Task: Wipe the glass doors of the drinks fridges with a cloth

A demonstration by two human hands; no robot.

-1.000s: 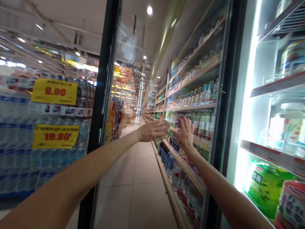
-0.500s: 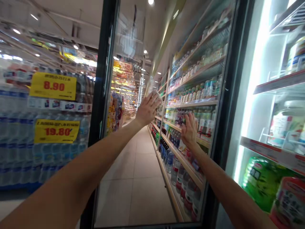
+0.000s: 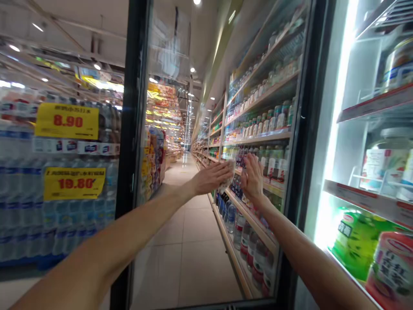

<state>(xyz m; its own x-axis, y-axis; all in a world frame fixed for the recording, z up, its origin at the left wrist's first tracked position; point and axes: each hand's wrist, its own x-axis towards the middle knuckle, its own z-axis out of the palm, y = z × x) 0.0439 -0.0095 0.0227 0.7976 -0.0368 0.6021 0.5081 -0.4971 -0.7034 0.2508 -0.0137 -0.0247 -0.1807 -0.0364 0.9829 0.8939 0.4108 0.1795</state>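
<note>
A white light strip (image 3: 336, 122) burns out beside the left ends of the cooler shelves (image 3: 376, 103). Small ceiling lamps (image 3: 97, 66) shine overhead. Hazy glare smears the glass door's (image 3: 170, 58) upper left corner; its lower half is dimmer. Small print on the yellow price signs (image 3: 66, 121) blurs, and wide-angle distortion stretches the outer edges.

The cloth (image 3: 231, 174) is whitish, the door frame (image 3: 131, 107) black, the price signs (image 3: 67, 130) yellow-and-red.
</note>
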